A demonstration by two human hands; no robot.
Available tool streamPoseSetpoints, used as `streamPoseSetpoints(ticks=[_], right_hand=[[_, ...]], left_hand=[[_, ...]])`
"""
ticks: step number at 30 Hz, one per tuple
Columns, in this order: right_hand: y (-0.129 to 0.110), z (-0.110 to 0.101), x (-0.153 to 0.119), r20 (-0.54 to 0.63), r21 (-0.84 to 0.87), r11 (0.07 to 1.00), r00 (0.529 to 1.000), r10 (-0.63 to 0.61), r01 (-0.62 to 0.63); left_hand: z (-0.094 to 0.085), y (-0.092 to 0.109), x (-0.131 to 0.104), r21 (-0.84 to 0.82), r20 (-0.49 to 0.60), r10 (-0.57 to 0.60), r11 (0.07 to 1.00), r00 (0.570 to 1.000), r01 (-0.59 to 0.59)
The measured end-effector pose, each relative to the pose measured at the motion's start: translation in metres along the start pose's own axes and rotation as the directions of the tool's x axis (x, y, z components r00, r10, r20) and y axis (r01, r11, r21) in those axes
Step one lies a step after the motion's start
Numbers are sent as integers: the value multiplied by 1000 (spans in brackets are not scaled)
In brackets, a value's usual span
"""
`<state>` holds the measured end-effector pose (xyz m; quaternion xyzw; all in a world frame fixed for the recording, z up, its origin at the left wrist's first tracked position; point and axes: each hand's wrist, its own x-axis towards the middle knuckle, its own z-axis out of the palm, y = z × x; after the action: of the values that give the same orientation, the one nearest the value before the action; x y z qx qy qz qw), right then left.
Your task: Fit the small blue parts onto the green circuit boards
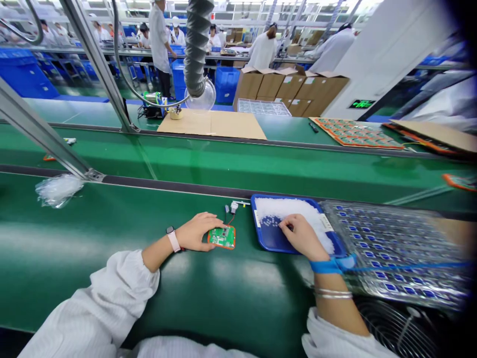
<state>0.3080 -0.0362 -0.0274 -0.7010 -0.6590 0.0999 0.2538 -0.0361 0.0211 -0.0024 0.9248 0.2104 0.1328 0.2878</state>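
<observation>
My left hand [197, 232] grips the left edge of a small green circuit board [223, 237] with an orange rim, which lies on the green bench. Red and dark wires run from the board's top to a small white connector part [234, 206]. Over a blue tray [274, 243] on the right is my right hand [301, 235], thumb and fingertips pinched together. The tray holds a heap of tiny white pieces [290, 205], with several loose ones spread by the fingertips. Whatever lies in the pinch is too small to make out. A blue strap [328, 266] circles the right wrist.
Right of the blue tray lies a clear plastic tray [387, 248] of small blue-faced parts. A crumpled plastic bag [59, 190] sits at left by a metal post [97, 64]. Beyond the green conveyor [223, 166] are cardboard [212, 123] and a panel of boards [354, 132]. A grey hose [197, 49] hangs overhead.
</observation>
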Motion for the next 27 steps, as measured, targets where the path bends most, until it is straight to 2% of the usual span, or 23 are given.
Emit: streamPoseSetpoints(ticks=[4, 7, 9, 11, 14, 16, 20, 27], right_hand=[[8, 1, 1, 13, 11, 1000, 1000, -20, 20], [-5, -3, 1, -29, 50, 998, 999, -26, 27], [-32, -3, -1, -102, 130, 990, 994, -47, 60], [-70, 3, -6, -135, 254, 958, 986, -102, 134], [-121, 26, -16, -33, 432, 882, 980, -196, 191], [-138, 44, -21, -14, 499, 851, 983, -183, 166], [-137, 64, -24, 16, 529, 840, 989, -148, 117], [-131, 64, -21, 91, 505, 858, 984, -154, 88]], left_hand=[[8, 4, -1, 6, -56, -6, 1000, 998, 7], [8, 8, 3, -15, -109, -37, 999, 993, 36], [8, 10, 10, -73, -188, -73, 995, 979, 61], [8, 13, 18, -171, -284, -130, 982, 950, 84], [12, 15, 29, -302, -343, -191, 950, 920, 84], [13, 16, 32, -330, -323, -202, 940, 925, 90], [14, 15, 29, -304, -262, -242, 939, 934, 159], [15, 15, 29, -232, -242, -286, 945, 927, 231]])
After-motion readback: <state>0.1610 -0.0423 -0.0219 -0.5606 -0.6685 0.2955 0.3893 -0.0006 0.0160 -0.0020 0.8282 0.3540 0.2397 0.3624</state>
